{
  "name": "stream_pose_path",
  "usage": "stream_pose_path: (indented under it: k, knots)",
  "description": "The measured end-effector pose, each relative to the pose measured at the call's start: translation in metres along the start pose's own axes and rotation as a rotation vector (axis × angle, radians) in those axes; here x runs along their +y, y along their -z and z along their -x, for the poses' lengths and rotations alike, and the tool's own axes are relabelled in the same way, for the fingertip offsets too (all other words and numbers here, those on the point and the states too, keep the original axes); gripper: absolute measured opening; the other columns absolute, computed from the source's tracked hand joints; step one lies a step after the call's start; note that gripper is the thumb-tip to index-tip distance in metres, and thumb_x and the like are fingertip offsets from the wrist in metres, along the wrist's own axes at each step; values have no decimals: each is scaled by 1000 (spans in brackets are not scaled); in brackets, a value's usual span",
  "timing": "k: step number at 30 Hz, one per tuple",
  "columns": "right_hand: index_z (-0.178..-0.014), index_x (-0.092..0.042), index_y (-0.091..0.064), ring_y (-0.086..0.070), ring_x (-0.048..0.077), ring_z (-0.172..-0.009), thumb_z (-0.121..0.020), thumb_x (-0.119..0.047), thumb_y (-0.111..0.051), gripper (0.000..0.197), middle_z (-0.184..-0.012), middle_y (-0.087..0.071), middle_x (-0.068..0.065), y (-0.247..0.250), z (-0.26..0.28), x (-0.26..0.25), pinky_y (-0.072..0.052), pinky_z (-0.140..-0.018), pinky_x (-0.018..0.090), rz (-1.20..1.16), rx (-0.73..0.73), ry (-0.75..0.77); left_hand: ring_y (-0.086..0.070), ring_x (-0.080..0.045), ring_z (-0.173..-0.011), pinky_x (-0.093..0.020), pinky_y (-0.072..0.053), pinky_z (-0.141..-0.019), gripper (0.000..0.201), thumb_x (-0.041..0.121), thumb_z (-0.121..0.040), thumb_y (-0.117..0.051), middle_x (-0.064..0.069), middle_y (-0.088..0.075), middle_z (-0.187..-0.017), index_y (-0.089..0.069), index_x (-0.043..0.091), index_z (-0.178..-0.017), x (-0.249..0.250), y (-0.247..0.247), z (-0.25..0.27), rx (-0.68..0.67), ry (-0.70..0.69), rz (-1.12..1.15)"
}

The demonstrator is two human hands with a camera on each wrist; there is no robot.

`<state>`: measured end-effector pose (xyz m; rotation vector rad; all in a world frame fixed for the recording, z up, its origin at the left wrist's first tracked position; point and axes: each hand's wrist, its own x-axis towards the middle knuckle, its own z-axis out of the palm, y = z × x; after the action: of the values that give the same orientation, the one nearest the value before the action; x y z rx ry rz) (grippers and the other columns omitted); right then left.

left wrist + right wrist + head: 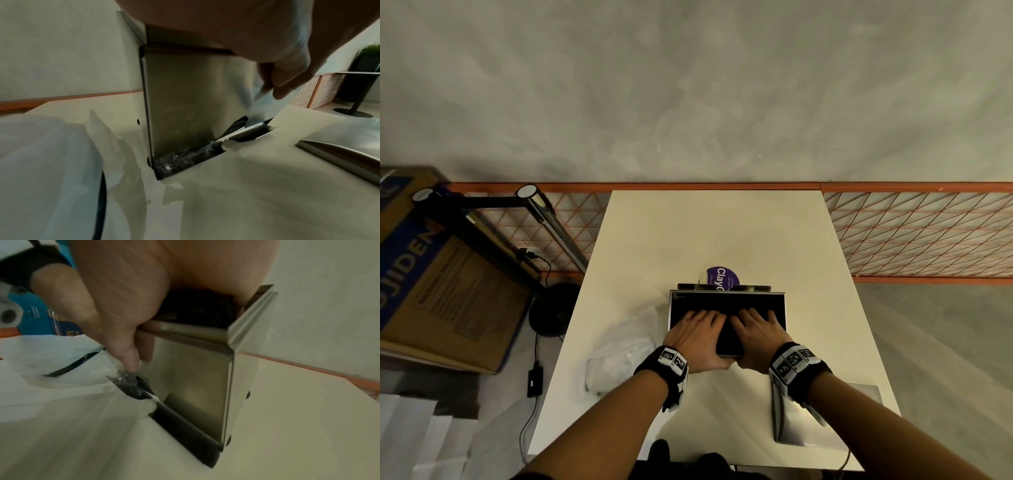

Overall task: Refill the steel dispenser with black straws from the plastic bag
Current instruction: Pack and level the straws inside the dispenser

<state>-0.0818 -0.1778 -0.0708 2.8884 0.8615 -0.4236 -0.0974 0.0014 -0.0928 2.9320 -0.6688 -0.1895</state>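
The steel dispenser [670, 308] stands open-topped in the middle of the white table [722, 233], filled with black straws [722, 303]. My left hand [698, 329] and right hand [756, 329] lie side by side on the straws, fingers spread flat. The left wrist view shows the dispenser's front face [185, 105] and straws [238, 125] in the bottom tray. In the right wrist view my left thumb [131, 361] hangs down the front and touches a scrap of clear film at the tray [185, 426]. The plastic bag [626, 349] lies crumpled on the left.
A steel lid [859, 411] lies at the table's near right corner. A purple round label [722, 275] sits behind the dispenser. A cardboard box [441, 274] and a lamp stand [544, 219] are on the floor at left. An orange mesh railing [928, 233] runs behind.
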Motion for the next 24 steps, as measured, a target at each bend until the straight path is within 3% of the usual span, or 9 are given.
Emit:
stream_pose_path:
  k: [3,11,17,24]
  knots:
    - [-137,-17,-44,-48,30,-118,-64,-47,-70,84,-133,-47,7,-1,1,-1,-40,-93,50,21,23,-5,-55,-19,-122,-38,-38,-111,84,77,-70,-52,3,-58,-134,-48,22,-134,-1,1,-2,1,4,3]
    - [-123,-21,-48,-55,29,-102,-58,-46,-76,75,-115,-56,5,0,2,-4,-44,-83,48,-22,59,-27,-51,-21,-115,-39,-40,-101,77,77,-73,-52,1,-54,-124,-53,19,-123,-2,6,-3,42,-10,-68]
    - [-123,-23,-46,-56,28,-101,-59,-51,-74,75,-113,-57,3,1,-1,-1,-43,-83,48,-31,76,-39,-53,-24,-106,-43,-41,-93,74,78,-73,-53,-1,-58,-116,-58,17,-114,-4,7,-4,113,-31,-107]
    - [-124,-20,-52,-55,29,-100,-57,-48,-74,76,-114,-55,5,-2,1,-3,-42,-82,50,-15,126,-26,-59,-21,-102,-38,-40,-95,73,78,-72,-54,4,-64,-112,-53,21,-117,-2,11,-6,24,6,-53]
